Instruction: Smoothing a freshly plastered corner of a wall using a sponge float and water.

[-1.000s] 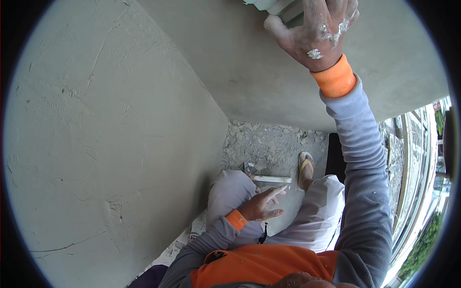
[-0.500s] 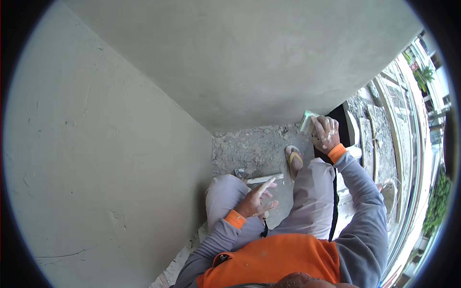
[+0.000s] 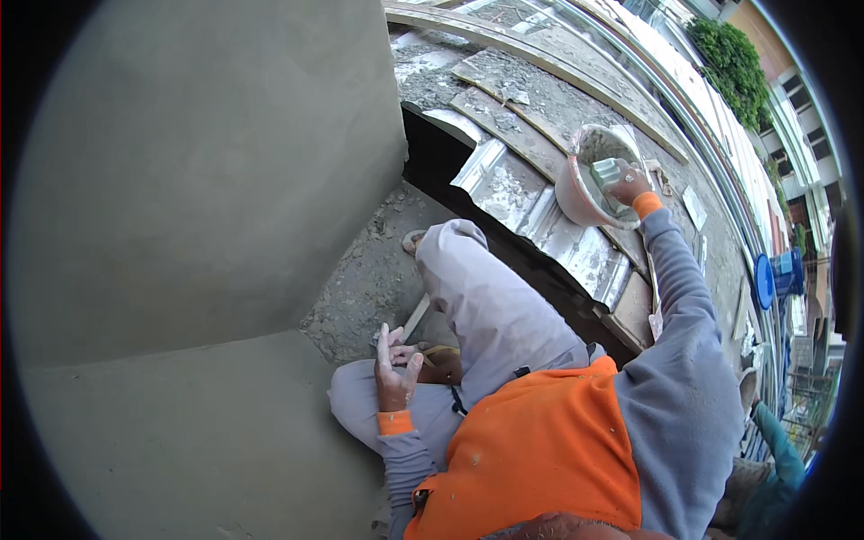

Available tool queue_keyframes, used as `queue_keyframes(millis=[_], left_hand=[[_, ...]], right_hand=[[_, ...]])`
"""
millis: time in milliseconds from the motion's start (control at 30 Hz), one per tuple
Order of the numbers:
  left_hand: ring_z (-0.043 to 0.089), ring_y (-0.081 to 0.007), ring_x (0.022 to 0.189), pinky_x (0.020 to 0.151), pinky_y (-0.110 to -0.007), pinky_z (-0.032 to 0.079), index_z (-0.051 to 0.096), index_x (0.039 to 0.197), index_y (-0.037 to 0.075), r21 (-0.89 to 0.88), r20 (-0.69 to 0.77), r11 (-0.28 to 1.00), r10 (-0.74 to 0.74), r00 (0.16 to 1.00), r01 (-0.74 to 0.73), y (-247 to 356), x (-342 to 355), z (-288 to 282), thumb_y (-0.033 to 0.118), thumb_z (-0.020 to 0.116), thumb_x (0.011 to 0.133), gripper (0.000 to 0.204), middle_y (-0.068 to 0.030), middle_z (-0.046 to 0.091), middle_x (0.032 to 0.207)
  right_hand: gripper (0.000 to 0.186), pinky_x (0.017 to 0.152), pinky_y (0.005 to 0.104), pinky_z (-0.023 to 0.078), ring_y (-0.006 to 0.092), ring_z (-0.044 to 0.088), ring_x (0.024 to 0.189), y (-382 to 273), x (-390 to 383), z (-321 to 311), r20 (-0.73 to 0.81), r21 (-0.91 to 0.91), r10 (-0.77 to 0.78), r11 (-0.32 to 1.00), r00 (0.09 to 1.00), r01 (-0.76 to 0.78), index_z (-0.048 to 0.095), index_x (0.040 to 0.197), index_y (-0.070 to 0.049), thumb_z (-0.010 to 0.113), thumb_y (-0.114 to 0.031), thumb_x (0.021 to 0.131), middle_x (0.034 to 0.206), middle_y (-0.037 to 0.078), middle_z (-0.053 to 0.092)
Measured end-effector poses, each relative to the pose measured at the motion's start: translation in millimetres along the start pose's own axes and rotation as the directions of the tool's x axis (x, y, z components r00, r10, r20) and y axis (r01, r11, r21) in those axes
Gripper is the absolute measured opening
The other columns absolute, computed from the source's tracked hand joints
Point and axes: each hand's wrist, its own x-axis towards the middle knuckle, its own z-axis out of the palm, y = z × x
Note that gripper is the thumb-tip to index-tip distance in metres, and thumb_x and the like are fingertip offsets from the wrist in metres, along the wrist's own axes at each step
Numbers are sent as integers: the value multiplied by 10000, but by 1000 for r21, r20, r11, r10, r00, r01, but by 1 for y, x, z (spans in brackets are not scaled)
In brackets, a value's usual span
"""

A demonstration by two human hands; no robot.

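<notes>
At the right, my right hand [image 3: 630, 184] reaches into the mouth of a pinkish-white bucket [image 3: 574, 196]. Its fingers grip a pale green sponge [image 3: 607, 171], a small block-shaped piece. The bucket's inner wall is smeared with grey paste; how much it contains I cannot tell. My left hand [image 3: 394, 371] hovers near my bent left knee, palm up with fingers spread, and nothing is in it. Pale dried residue coats its fingers. Just beyond it, a whitish stick-like handle [image 3: 417, 313] lies on the floor, partly hidden.
Smooth grey plastered walls [image 3: 207, 171] meet in a corner at the left. A dark gap [image 3: 432, 166] separates the rubble-strewn floor [image 3: 360, 256] from corrugated metal sheets [image 3: 508, 184] and planks. Blue buckets [image 3: 788, 270] stand far right. Another person's teal sleeve [image 3: 781, 441] shows at the lower right.
My view and body have turned right. My right hand has carried the sponge from beside the wall's lower edge to the bucket. My left hand remains spread near my knee.
</notes>
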Motion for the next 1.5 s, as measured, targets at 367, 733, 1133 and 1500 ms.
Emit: queue_keyframes(millis=[367, 733, 1133, 1500], left_hand=[[610, -197, 913, 770, -319, 516, 257, 1506, 19, 28, -72, 998, -56, 996, 58, -6, -12, -7, 242, 769, 791, 906, -172, 544, 1314], [605, -207, 920, 812, -349, 515, 296, 1505, 85, 165, -38, 986, -8, 999, 14, 18, -12, -10, 369, 746, 824, 864, -114, 569, 1320], [610, -211, 899, 819, -349, 521, 274, 1508, 73, 148, -27, 988, -42, 999, 45, 8, -9, -18, 376, 768, 810, 907, -130, 566, 1299], [585, -185, 996, 715, -281, 518, 227, 1537, 123, -22, 18, 995, -94, 995, 95, 3, 3, -23, 355, 761, 825, 919, -117, 511, 1370]], right_hand=[[593, 946, 422, 502, 398, 589, 1096, -22, 49, 45, 38, -92, -258, 961, 965, 261, 612, 1193, -161, 807, -307, 653, 1197, 218, 578], [692, 972, 459, 459, 451, 541, 1138, 25, 24, -9, -217, 251, -154, 945, 964, 207, 513, 1335, -114, 726, -221, 686, 1208, 279, 559], [749, 921, 479, 403, 342, 530, 1063, -437, -170, -29, -682, -289, -702, 1, -205, 957, 505, 1348, -77, 730, -107, 635, 1147, 138, 535], [560, 951, 452, 434, 244, 573, 1053, -621, -114, 151, 10, -609, -818, -461, -575, 646, 478, 1411, -194, 565, -179, 858, 1180, 77, 588]])
